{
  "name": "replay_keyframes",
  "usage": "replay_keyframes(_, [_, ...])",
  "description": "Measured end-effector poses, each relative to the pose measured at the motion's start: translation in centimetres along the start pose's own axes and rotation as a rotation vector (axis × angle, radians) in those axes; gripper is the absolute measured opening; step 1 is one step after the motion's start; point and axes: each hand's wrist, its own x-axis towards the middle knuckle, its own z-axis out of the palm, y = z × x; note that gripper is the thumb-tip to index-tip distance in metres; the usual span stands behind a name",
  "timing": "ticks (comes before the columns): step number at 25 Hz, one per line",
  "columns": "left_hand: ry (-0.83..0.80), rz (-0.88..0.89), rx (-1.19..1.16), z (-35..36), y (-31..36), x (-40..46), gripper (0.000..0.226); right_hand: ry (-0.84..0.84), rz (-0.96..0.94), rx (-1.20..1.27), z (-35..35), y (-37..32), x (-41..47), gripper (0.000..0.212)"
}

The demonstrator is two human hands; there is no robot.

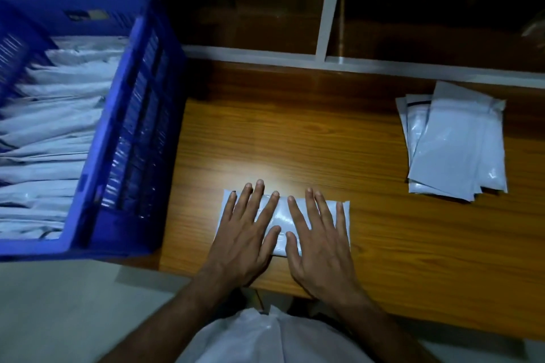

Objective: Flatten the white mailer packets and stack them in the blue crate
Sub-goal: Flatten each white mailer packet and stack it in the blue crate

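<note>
A wooden worktop point(324, 138) fills the middle of the view, with a white-framed shelf unit point(324, 9) standing along its far edge. The blue crate point(141, 115) sits at the worktop's left edge and overhangs it; inside, white mailer packets point(53, 127) stand packed in a row, leaning on one another. Near the far right corner of the worktop lies a loose pile of white packets point(457, 144), fanned and overlapping, well apart from the hands. At the near edge, roughly mid-worktop, one white mailer packet point(280, 218) lies flat. The left hand point(244, 233) and the right hand point(318, 239) both press down on it side by side, palms down, fingers straight and spread, gripping nothing. Below the near edge, more white plastic point(265, 339) rests in the person's lap.
</note>
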Motion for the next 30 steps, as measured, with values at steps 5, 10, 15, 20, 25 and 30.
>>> replay_keyframes(5, [0.030,0.003,-0.006,0.5,0.2,0.2,0.061,-0.005,0.015,-0.082,0.5,-0.3,0.5,0.069])
replay_keyframes(10, [0.039,-0.016,-0.026,0.9,0.3,0.5,0.060,-0.009,0.004,-0.095,0.5,-0.1,0.7,0.068])
replay_keyframes(15, [0.053,-0.030,-0.032,0.2,1.6,0.7,0.062,0.048,-0.041,0.072,-0.4,1.2,0.9,0.063])
replay_keyframes(20, [0.033,0.115,-0.024,1.0,4.4,1.9,0.060,0.062,0.128,0.056,-1.1,4.9,-1.1,0.063])
replay_keyframes(25, [-0.021,0.079,-0.056,0.8,4.6,2.2,0.060,0.039,0.133,-0.008,-0.6,4.9,-0.9,0.062])
replay_keyframes(30, [0.056,-0.016,-0.078,-1.7,0.2,1.5,0.060,0.070,-0.037,0.026,-0.8,1.8,0.3,0.058])
